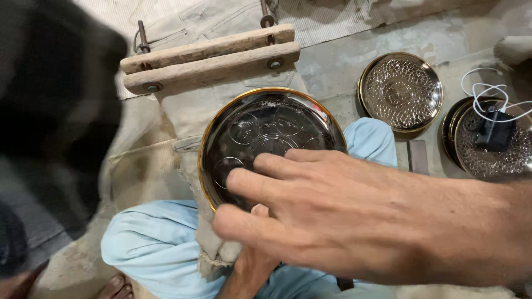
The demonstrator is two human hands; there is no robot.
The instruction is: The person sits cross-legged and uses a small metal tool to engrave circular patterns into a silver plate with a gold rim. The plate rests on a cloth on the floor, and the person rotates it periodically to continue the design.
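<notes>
**Hand spread over an embossed metal plate**

Fingers (260,180) of the right hand (354,216) lie wide and loosely splayed, close to the camera, reaching leftward across the gold-rimmed metal plate (260,130); they grip nothing, and whether the tips touch the plate's face cannot be told. Beneath them the left hand (252,260) comes up from below, its thumb at the plate's near rim; its fingers are hidden, so its hold cannot be judged with certainty. The plate sits tilted in the person's lap on a worn canvas cloth (183,111), above light blue trousers (155,243), with round medallions pressed into its dark face. Just beyond it lies a wooden clamp (210,58) of two bolted bars.

The step in hand looks like steadying or turning the plate; the next move would call for a firm rim grip. To the right, on the concrete floor (332,66), rest a hammered plate (400,91) and a stack of plates (487,149) under a small black device (493,133) with a white cable.
</notes>
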